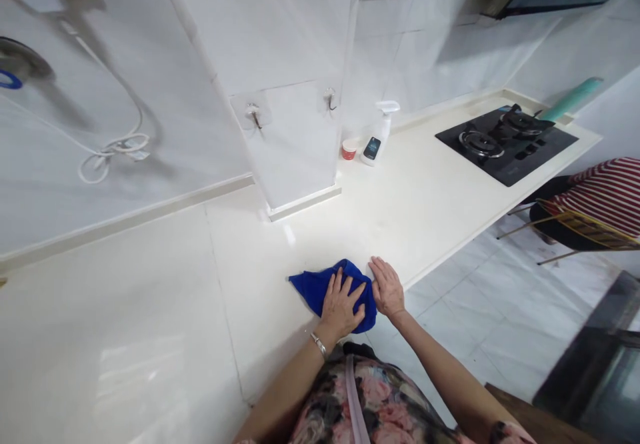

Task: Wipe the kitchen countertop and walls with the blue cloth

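Note:
A blue cloth (pixel 315 285) lies on the white countertop (pixel 410 211) near its front edge. My left hand (pixel 341 305) presses flat on the cloth with fingers spread. Just to its right, my right hand (pixel 386 289) rests flat on the bare counter at the cloth's edge, fingers stretched out and together, holding nothing. A bracelet sits on my left wrist.
A white spray bottle (pixel 377 136) and a small red cup (pixel 349 149) stand by the tiled wall. A black gas hob (pixel 505 143) is set in the counter at the far right. A chair with striped fabric (pixel 597 197) stands on the tiled floor.

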Motion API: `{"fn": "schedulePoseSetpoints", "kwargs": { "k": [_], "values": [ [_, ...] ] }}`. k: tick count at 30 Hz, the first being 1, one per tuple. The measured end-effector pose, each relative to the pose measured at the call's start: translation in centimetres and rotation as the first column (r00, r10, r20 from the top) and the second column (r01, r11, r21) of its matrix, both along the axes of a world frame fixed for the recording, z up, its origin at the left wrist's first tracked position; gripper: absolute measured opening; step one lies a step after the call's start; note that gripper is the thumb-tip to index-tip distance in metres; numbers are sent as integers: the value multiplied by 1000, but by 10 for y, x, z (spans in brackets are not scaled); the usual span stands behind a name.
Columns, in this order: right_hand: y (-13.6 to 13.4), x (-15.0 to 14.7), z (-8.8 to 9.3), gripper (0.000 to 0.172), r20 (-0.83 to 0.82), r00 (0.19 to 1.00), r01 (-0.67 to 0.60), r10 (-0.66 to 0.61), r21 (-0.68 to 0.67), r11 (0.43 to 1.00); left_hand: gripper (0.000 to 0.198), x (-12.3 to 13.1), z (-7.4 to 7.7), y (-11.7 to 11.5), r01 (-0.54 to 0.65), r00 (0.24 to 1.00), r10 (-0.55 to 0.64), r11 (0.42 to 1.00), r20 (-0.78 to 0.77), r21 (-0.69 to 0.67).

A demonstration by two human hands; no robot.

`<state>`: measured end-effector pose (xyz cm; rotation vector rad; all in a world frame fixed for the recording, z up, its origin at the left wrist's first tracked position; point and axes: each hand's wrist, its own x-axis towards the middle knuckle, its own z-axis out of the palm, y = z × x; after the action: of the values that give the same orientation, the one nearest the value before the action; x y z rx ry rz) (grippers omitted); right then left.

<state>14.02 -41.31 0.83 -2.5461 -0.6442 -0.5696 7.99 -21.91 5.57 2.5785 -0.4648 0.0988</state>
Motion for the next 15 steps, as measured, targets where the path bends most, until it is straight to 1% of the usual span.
{"fn": "schedulePoseSetpoints", "kwargs": {
  "k": [3,6,9,12,15],
  "values": [
    [-3,0,-2,56,20,1000,9,-9,2,1000,58,-24,-5,4,-11,1000,10,999,-18,-42],
    [-7,-1,-5,54,42,999,-5,5,7,1000,61,-52,-11,11,-10,999,7,997,-36,-82],
    [-12,-1,-9,53,66,998,-18,17,4,1000,60,-77,-15,22,14,999,-16,997,-35,-77],
    [-16,-1,-12,54,71,997,-19,19,-2,1000,57,-101,-15,42,8,999,-10,998,-40,-57],
    [-19,-1,-15,54,66,998,-22,22,-1,1000,55,-131,-11,75,-39,996,37,999,-81,-32]
  ]
}}
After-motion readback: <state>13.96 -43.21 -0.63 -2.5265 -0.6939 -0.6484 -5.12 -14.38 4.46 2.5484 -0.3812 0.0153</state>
